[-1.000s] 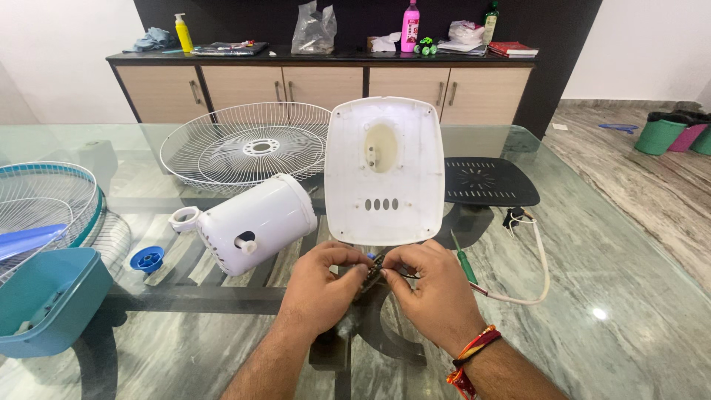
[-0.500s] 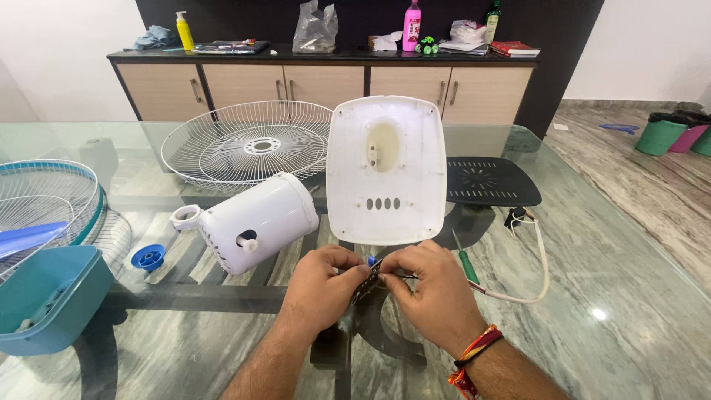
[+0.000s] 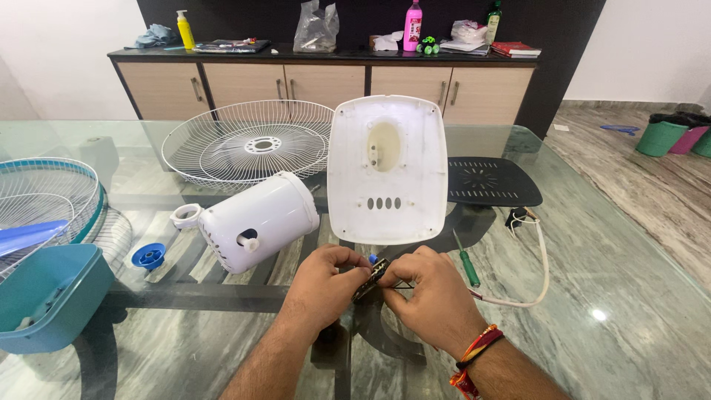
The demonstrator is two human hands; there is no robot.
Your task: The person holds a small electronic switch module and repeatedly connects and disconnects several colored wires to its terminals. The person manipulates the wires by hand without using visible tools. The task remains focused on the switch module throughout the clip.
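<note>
Dark ridged part [image 3: 369, 278] pinched by both hands, left [image 3: 326, 285], right [image 3: 429, 296], smooth white panel [image 3: 386, 170] behind.

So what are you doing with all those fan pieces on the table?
A person is working at a glass table with a fan taken apart on it. The left hand and right hand together pinch a small dark part with wires. Just beyond stand a white plastic fan base panel and a white cylindrical motor housing. A white wire fan guard lies farther back, a green-handled screwdriver to the right.
</note>
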